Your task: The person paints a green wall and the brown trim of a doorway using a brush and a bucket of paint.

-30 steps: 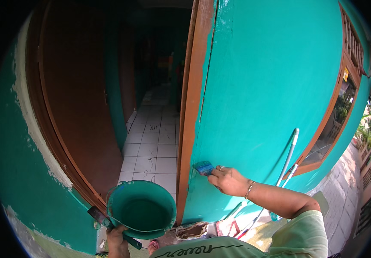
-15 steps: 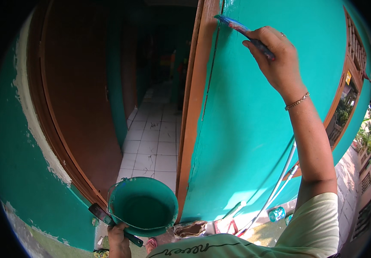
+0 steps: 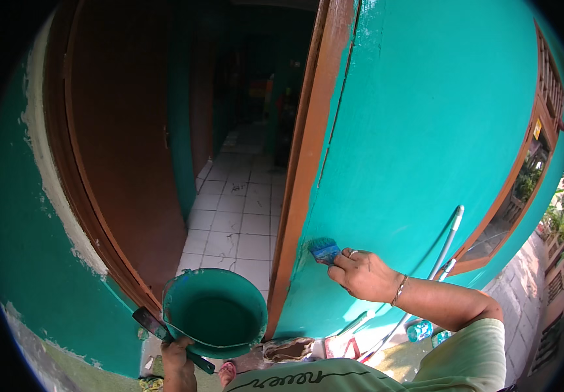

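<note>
Seemingly near full coverage, the turquoise wall (image 3: 426,130) meets a blue paintbrush (image 3: 324,251) beside the doorframe (image 3: 305,157), right hand (image 3: 364,274) gripping it — left hand (image 3: 176,357) clasping a bucket (image 3: 216,282) and dark-handled tool (image 3: 150,323) — while a grey strip (image 3: 57,196) opposite looks uncoated.

The head-worn fisheye camera looks down from close above the bucket (image 3: 224,287), facing doorway (image 3: 239,173) and teal wall (image 3: 426,137).

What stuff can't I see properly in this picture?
In the head view:
- Paintbrush: its handle is mostly hidden by the right hand.
- Dark tool: its middle is covered by the left hand.
- Bucket: too dark inside to tell how full.
- Room: lost in shadow.
- Brown door: top cut off by the picture's edge.
</note>
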`<action>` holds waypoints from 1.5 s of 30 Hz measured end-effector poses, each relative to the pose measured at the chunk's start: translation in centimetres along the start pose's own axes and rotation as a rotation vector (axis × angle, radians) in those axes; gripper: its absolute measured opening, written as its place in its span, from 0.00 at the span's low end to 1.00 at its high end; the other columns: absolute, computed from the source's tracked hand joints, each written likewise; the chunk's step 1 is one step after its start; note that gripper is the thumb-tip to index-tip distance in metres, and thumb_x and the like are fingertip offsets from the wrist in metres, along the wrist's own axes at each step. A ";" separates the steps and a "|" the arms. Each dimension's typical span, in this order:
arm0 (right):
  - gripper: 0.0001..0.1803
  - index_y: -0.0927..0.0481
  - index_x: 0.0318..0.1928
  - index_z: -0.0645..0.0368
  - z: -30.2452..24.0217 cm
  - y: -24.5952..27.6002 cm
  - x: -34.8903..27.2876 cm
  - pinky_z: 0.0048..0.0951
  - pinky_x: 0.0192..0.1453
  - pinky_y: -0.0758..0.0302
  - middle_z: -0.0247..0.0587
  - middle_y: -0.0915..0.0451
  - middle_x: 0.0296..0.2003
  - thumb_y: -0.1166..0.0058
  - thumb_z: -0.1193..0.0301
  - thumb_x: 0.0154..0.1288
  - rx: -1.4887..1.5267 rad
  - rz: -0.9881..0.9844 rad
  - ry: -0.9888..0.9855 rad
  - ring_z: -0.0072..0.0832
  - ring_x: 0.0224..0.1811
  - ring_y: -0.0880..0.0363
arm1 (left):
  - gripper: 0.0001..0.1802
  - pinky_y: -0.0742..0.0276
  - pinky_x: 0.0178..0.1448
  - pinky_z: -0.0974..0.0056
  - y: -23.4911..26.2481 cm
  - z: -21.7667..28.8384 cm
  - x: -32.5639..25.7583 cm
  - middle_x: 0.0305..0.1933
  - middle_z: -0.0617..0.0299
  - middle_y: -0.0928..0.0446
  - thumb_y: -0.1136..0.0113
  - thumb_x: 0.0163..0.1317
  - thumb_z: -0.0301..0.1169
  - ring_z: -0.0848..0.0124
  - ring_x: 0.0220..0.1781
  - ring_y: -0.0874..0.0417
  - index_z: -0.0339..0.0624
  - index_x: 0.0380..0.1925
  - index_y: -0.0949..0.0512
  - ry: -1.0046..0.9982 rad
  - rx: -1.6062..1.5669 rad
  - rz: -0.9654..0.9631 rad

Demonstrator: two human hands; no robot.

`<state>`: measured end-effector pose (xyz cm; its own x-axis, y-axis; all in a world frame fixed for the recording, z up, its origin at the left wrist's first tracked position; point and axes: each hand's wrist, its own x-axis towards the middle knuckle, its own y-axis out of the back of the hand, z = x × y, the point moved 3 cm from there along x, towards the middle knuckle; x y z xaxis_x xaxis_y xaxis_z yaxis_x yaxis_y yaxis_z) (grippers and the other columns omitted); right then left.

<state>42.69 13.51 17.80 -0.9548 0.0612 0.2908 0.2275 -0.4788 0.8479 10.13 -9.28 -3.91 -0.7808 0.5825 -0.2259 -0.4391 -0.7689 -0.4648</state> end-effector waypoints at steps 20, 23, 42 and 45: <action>0.11 0.28 0.35 0.58 8.3 12.4 7.2 0.33 0.34 0.27 0.40 0.29 0.32 0.45 0.78 0.49 -0.574 0.435 -0.108 0.35 0.34 0.27 | 0.25 0.20 0.41 0.59 0.2 -1.2 1.7 0.38 0.54 0.19 0.46 0.39 0.12 0.59 0.37 0.17 0.29 0.44 0.23 0.087 -0.066 -0.065; 0.12 0.24 0.38 0.60 4.9 6.3 4.3 0.33 0.33 0.26 0.39 0.28 0.32 0.44 0.77 0.50 -0.432 0.244 0.006 0.32 0.33 0.26 | 0.25 0.20 0.40 0.59 0.3 -0.8 1.8 0.37 0.54 0.19 0.47 0.38 0.11 0.59 0.36 0.17 0.30 0.43 0.22 0.073 -0.070 -0.064; 0.10 0.24 0.35 0.56 9.2 18.8 9.1 0.40 0.37 0.26 0.41 0.23 0.29 0.35 0.75 0.55 -0.219 0.555 -0.330 0.44 0.34 0.22 | 0.20 0.18 0.41 0.58 0.3 -1.3 2.6 0.35 0.53 0.19 0.44 0.40 0.15 0.57 0.35 0.16 0.31 0.39 0.20 0.061 -0.094 -0.051; 0.10 0.26 0.34 0.55 9.0 20.8 9.8 0.37 0.35 0.26 0.38 0.26 0.30 0.37 0.78 0.54 -0.580 0.683 -0.178 0.40 0.33 0.24 | 0.25 0.20 0.41 0.58 0.3 -1.5 3.0 0.38 0.53 0.19 0.46 0.39 0.12 0.58 0.37 0.17 0.30 0.43 0.22 0.092 -0.095 -0.061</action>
<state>39.79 12.08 42.28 -0.5933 -0.2861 0.7524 0.5549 -0.8225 0.1248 8.34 -7.34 -6.01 -0.7078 0.6527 -0.2704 -0.4374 -0.7054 -0.5578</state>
